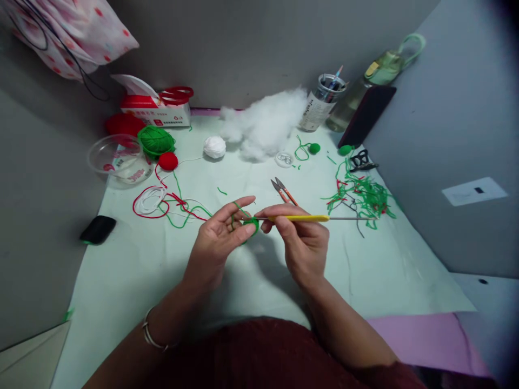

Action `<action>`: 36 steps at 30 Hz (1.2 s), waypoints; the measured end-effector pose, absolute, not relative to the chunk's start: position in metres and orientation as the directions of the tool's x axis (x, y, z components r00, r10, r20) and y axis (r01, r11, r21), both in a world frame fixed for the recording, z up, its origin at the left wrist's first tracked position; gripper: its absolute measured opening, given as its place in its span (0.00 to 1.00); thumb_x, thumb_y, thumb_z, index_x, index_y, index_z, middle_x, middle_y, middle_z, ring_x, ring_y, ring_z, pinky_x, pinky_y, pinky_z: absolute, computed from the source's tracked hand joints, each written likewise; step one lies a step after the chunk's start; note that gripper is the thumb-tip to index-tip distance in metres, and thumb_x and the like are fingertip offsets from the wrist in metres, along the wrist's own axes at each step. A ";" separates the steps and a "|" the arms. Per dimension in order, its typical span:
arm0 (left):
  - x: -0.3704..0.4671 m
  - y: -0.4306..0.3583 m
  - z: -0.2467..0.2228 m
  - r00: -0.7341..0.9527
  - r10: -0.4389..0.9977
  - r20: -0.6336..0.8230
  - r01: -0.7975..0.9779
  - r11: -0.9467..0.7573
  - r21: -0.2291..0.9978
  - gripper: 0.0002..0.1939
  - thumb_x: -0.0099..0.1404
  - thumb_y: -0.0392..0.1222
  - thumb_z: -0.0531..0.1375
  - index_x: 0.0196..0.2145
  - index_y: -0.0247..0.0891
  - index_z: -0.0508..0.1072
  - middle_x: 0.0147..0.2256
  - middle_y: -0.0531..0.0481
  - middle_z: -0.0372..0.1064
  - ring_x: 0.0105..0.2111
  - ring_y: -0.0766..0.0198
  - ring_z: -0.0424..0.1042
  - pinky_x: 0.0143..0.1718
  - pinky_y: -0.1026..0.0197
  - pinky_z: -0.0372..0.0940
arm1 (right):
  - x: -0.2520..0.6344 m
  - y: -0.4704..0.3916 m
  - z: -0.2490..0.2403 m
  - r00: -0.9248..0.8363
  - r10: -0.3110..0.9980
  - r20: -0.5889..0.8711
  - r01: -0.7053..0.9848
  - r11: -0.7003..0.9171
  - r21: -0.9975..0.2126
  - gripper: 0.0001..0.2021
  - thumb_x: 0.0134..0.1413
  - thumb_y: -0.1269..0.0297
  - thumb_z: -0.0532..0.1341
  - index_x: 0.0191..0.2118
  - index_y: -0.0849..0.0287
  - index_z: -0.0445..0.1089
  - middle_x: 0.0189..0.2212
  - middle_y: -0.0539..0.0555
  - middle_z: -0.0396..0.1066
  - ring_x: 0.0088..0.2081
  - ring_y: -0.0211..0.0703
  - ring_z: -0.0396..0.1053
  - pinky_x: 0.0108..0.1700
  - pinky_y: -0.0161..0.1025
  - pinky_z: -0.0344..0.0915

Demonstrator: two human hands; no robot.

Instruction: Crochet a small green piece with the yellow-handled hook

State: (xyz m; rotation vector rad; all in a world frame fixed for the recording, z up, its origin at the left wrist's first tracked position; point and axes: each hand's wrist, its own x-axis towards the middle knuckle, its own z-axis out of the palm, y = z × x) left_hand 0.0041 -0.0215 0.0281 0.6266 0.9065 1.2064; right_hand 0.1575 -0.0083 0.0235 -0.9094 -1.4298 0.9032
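Near the middle of the table, my left hand [221, 235] pinches a small green crocheted piece [253, 223], with green yarn looped over its raised fingers. My right hand [304, 240] grips a crochet hook with a yellow handle [310, 218], held level. The hook's thin tip meets the green piece between the two hands; the stitches there are too small to make out. Orange-handled thread snips [285, 192] lie just beyond my right hand. Green and red strands run from the left side of the table toward my left hand.
At the left are a green yarn ball [156, 141], a red ball [167, 161], a clear plastic tub [132, 167] and a black object [98, 229]. White stuffing [265, 125] lies at the back. A pencil can [318, 105], a bottle [352, 97] and green scraps [363, 195] are right.
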 end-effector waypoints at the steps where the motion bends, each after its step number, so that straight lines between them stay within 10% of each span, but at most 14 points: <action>1: 0.006 -0.022 0.027 0.060 0.966 -0.252 -0.514 0.246 0.822 0.23 0.58 0.38 0.75 0.53 0.43 0.83 0.34 0.54 0.73 0.34 0.69 0.71 0.42 0.66 0.69 | 0.157 -0.010 0.022 -0.046 0.885 0.463 0.106 0.465 -0.879 0.08 0.69 0.65 0.63 0.45 0.50 0.82 0.37 0.52 0.82 0.35 0.42 0.78 0.37 0.42 0.77; 5: 0.010 -0.021 0.028 0.161 0.921 -0.356 -0.642 0.372 0.671 0.23 0.59 0.38 0.74 0.53 0.41 0.83 0.37 0.51 0.76 0.37 0.67 0.73 0.45 0.64 0.70 | 0.158 -0.013 0.015 -0.118 0.715 0.689 0.365 0.677 -0.640 0.15 0.65 0.71 0.66 0.51 0.44 0.81 0.45 0.54 0.83 0.42 0.47 0.79 0.42 0.47 0.79; 9: 0.004 -0.016 0.031 0.266 0.871 -0.414 -0.698 0.470 0.540 0.17 0.58 0.38 0.73 0.46 0.37 0.85 0.34 0.51 0.74 0.33 0.67 0.71 0.48 0.59 0.73 | 0.163 -0.008 0.018 0.019 0.839 0.544 0.171 0.533 -0.829 0.10 0.68 0.68 0.63 0.46 0.49 0.82 0.37 0.53 0.83 0.36 0.45 0.78 0.39 0.46 0.77; 17: 0.001 -0.021 0.025 0.151 0.962 -0.228 -0.483 0.273 0.832 0.19 0.63 0.42 0.72 0.53 0.46 0.84 0.38 0.51 0.75 0.42 0.62 0.72 0.50 0.60 0.65 | 0.162 -0.001 0.021 -0.030 0.968 0.251 -0.119 0.246 -0.962 0.07 0.66 0.57 0.67 0.40 0.52 0.82 0.34 0.51 0.81 0.31 0.38 0.73 0.34 0.39 0.73; 25: -0.005 -0.020 0.026 0.126 0.969 -0.211 -0.423 0.245 0.873 0.17 0.61 0.42 0.73 0.48 0.47 0.86 0.34 0.52 0.70 0.36 0.64 0.67 0.40 0.62 0.63 | 0.165 0.004 0.022 -0.097 0.983 0.155 -0.323 0.116 -0.939 0.10 0.68 0.56 0.65 0.38 0.55 0.78 0.32 0.50 0.81 0.28 0.34 0.73 0.33 0.35 0.73; 36: 0.002 -0.022 0.030 -0.090 0.986 -0.138 -0.226 0.115 0.967 0.15 0.59 0.34 0.71 0.45 0.43 0.85 0.36 0.51 0.72 0.39 0.62 0.70 0.51 0.58 0.66 | 0.166 -0.015 0.024 -0.165 0.769 0.618 0.237 0.639 -0.732 0.11 0.72 0.69 0.58 0.51 0.50 0.76 0.39 0.53 0.83 0.38 0.44 0.81 0.39 0.45 0.79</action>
